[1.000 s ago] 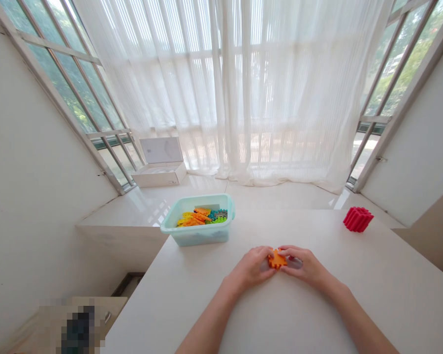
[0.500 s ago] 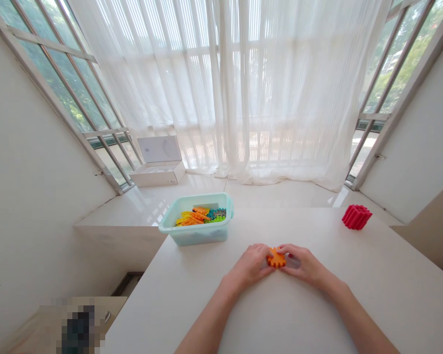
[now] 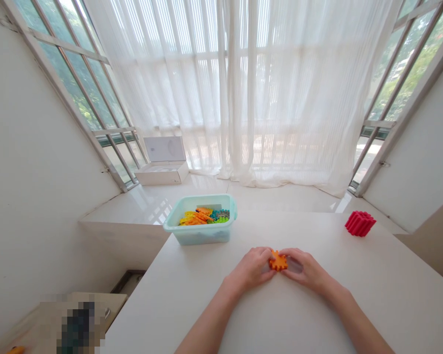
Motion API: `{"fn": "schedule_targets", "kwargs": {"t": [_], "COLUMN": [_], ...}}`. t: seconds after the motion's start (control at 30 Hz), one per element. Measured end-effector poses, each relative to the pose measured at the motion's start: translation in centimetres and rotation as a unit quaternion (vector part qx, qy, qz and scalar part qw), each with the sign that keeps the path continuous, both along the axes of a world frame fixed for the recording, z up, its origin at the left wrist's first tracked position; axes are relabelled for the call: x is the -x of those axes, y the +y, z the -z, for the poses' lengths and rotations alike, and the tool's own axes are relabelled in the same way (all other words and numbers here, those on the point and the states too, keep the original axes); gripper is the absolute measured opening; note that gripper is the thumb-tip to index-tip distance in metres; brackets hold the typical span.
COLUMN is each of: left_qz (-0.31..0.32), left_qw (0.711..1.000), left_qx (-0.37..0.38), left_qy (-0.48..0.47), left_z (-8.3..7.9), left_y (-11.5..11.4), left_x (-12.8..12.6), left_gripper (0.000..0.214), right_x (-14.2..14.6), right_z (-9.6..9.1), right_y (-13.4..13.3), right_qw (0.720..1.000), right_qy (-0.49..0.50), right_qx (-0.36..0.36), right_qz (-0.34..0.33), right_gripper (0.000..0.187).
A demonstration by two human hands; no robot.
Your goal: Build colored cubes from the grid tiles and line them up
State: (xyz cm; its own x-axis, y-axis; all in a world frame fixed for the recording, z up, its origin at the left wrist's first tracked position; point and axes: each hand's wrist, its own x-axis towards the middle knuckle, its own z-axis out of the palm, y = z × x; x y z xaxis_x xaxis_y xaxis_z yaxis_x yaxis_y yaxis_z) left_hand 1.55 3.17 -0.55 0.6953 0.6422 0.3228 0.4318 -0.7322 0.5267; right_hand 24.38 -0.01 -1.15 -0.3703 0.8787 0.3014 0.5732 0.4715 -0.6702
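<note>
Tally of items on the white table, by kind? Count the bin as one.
Orange toy gear piece: 1
Red ribbed block: 1
Pale teal plastic bin: 1
Total: 3
Loose coloured pieces inside the bin not counted: too jumbled to tell apart.

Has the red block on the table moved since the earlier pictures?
No: the red ribbed block sits just as far to the right of the pale blue plastic tub; only the head camera's view shifted.
</note>
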Motion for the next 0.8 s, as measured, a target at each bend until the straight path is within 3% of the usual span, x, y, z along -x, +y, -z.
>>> {"fn": "schedule_targets", "kwargs": {"t": [0.23,0.4,0.47,0.57,0.67,0.73,0.8], "left_qz": [0.009,-0.002,-0.02,-0.078,-0.148,-0.189,-0.256], "left_qw": [1.0,0.999,0.997,0.984,0.958,0.951,0.947], "left_qx": [-0.008,0.003,-0.004,-0.058,-0.169,-0.212,-0.194], "left_qy": [-0.004,-0.04,-0.074,-0.148,-0.179,-0.119,-0.003], "left_z": [-0.3,-0.8,-1.2,-3.0,-5.8,-8.0,-9.9], "left_y": [-0.2,-0.7,-0.8,-0.4,1.6,3.6,5.8], "left_x": [0.1,0.3,0.8,2.4,5.3,7.6,9.8], "left_gripper": [0.031,0.051,0.056,0.028,0.011,0.016,0.024], "right_x": [0.0,-0.1,-0.2,-0.2,-0.1,0.1,0.2], "right_z": [0.2,0.0,-0.3,-0.6,-0.5,-0.4,-0.4], "right_y": [0.1,-0.2,-0.3,-0.3,-0.1,0.1,0.3], "right_qw": [1.0,1.0,0.999,0.998,0.995,0.991,0.986], "right_qy": [-0.013,-0.009,-0.007,0.002,0.008,0.013,0.019], "right_qx": [0.002,0.016,0.007,-0.02,-0.054,-0.082,-0.111], "right_qz": [-0.002,0.016,0.035,0.057,0.079,0.102,0.121], "right_gripper": [0.04,0.077,0.08,0.069,0.059,0.053,0.047]}}
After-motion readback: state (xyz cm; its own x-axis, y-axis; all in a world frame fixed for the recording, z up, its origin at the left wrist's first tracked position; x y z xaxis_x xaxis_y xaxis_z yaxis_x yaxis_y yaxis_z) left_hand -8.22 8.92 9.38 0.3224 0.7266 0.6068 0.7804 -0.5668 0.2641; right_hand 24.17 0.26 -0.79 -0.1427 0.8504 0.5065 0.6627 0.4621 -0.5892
